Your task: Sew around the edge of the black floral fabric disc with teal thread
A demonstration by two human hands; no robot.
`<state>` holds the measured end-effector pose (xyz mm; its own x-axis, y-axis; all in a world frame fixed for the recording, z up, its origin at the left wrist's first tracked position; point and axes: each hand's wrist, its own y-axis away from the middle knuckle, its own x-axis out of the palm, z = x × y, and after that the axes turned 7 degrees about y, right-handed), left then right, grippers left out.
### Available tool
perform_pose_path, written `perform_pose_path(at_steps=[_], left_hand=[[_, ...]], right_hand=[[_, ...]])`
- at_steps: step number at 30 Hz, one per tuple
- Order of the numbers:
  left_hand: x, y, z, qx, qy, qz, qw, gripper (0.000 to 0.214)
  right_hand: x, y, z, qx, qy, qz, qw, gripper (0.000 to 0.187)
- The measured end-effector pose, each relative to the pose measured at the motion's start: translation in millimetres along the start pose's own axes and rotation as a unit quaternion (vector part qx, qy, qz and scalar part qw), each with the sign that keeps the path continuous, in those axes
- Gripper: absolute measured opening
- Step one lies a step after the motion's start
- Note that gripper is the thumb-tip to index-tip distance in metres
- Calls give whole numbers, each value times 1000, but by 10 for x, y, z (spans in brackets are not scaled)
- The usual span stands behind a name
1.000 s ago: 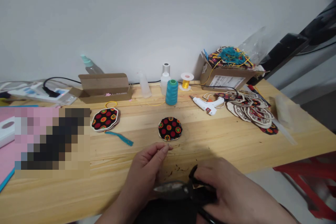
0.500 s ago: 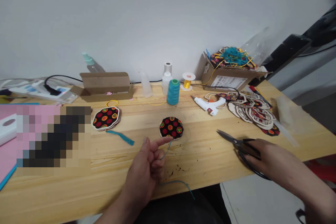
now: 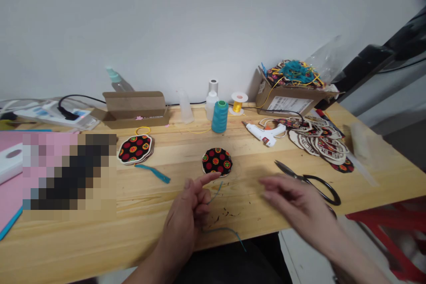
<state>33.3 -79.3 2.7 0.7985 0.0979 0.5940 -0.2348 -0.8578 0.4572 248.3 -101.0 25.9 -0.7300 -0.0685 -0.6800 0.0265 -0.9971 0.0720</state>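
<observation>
My left hand (image 3: 186,213) is closed on a teal thread (image 3: 221,230), the index finger stretched out past the curled fingers. The thread's loose ends stick out to the right and over the table edge. The fingertip reaches the near rim of a round patterned fabric piece (image 3: 217,162), black with red and orange dots. Slightly blurred, my right hand (image 3: 296,206) holds nothing, thumb and fingers apart, above the wooden table. Black-handled scissors (image 3: 289,171) lie behind and right of it, partly covered by the hand.
Behind the fabric piece stand a teal thread cone (image 3: 219,117) and a yellow thread spool (image 3: 237,105). A white glue gun (image 3: 266,134) lies right of them, near wooden cutouts (image 3: 328,144) and a full cardboard box (image 3: 289,100). Stacked patterned pieces (image 3: 135,149) lie left, with a teal tassel (image 3: 155,174).
My right hand has let go of the scissors, which now lie on the table, and has moved left. My left hand has barely moved, still gripping the thread.
</observation>
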Motion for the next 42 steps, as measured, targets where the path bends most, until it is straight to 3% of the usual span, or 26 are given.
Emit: perform_pose_path(at_steps=[2,5,8,10,18,23,29,32,35,37,42], left_hand=[[9,13,5,9,-11,9,1000,55],[12,31,5,19,-31,19,999,55],[-2,41,15,21,-56,12,998,54],[-18,39,30,15,-66,15,998,54],[-33,50,73,-11,-89,19,996,40],[15,80,40,-20,-162,36,986,28],[35,72,11,34,-288,51,956,22],[10,72,15,52,-303,27,951,22],[-16,67,22,50,-252,-4,966,21],[-20,58,25,47,-187,-16,981,20],[5,25,25,42,-70,-23,996,17]], right_hand=[[285,-52,186,36,-144,89,985,27],[567,-134,350,51,-278,148,948,19],[646,-192,419,51,-355,177,917,13],[643,-212,436,61,-360,168,916,10],[594,-242,373,33,-264,60,962,8],[530,-250,351,-11,-216,34,976,8],[500,-243,341,-76,-131,12,988,11],[428,-292,290,-79,-89,-49,992,13],[335,-359,187,-89,-9,-115,989,13],[299,-383,115,-123,61,-102,985,13],[346,-361,41,-241,194,21,951,12]])
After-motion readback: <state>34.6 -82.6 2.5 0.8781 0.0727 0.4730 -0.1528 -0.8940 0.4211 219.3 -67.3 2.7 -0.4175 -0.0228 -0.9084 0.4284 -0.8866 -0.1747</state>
